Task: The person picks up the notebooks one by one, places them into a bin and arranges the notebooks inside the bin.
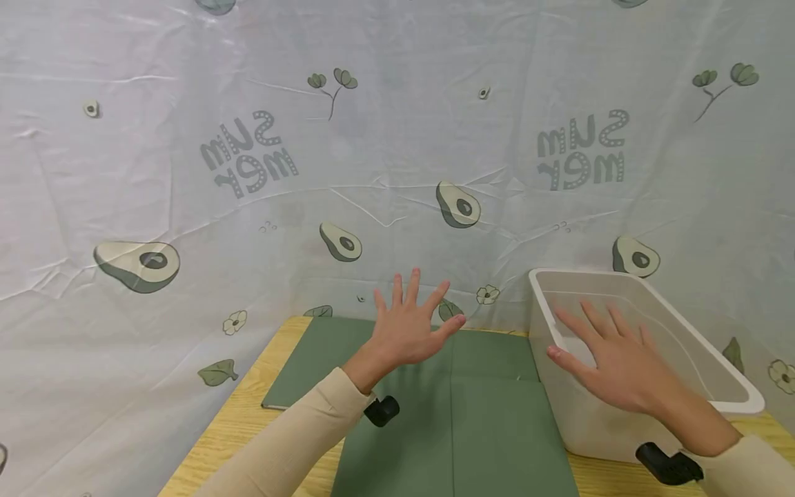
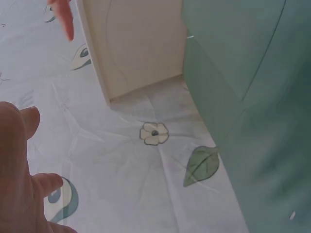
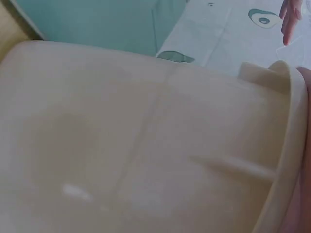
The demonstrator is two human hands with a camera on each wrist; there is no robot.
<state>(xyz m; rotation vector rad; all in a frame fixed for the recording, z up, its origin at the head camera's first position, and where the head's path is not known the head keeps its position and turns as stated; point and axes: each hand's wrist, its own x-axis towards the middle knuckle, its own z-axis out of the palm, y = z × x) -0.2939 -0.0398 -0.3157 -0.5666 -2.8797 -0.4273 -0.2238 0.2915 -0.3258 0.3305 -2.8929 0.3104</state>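
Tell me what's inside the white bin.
In the head view, only bare inner walls show in the white bin. Its bottom can't be made out: the near side and the right hand block the view, so anything lying low there is hidden.

On the left wrist feed I'm seeing the left hand filling the lower left edge, its fingers standing apart and partly covering an avocado print. A finger of the right hand is pointing down at upper left. The pale bin is standing at the top, with green sheeting, creased and shadowed, lying just beside it. Between them, white cloth is showing a flower and a leaf.
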